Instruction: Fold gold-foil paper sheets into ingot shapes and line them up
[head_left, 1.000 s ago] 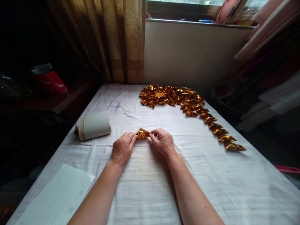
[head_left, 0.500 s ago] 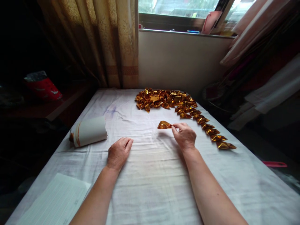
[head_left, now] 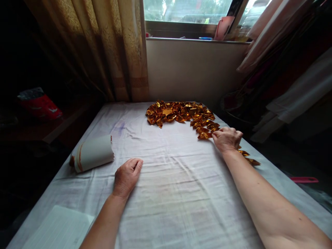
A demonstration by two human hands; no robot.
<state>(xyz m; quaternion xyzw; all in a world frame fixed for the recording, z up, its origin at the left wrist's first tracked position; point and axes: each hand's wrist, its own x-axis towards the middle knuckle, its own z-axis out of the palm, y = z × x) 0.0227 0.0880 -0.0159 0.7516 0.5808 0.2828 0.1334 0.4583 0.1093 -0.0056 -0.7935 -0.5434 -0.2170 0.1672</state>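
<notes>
Here, a creased white cloth (head_left: 166, 207) with faint purple stains covers the broad surface, running back to a pale wall (head_left: 186, 69). On its far right part, the right hand (head_left: 227, 139) pinches the tip of a gold foil ingot (head_left: 204, 136) between thumb and fingertips, at the near end of a short row beside the heaped foil ingots (head_left: 178, 111). A longer diagonal row (head_left: 243, 153) is partly hidden behind that hand. The left hand (head_left: 127, 175) rests near the middle, fingers curled into a loose fist; whether it encloses anything cannot be told. Left of it lie a white paper-wrapped roll (head_left: 94, 152) and, nearer, a lined sheet (head_left: 59, 226).

Above the wall, a pink pitcher (head_left: 223, 27) stands on the window sill (head_left: 166, 39). A gold patterned curtain (head_left: 124, 52) hangs to the left, pink and white garments (head_left: 298, 90) to the right. A red container (head_left: 43, 107) sits in the dim left corner.
</notes>
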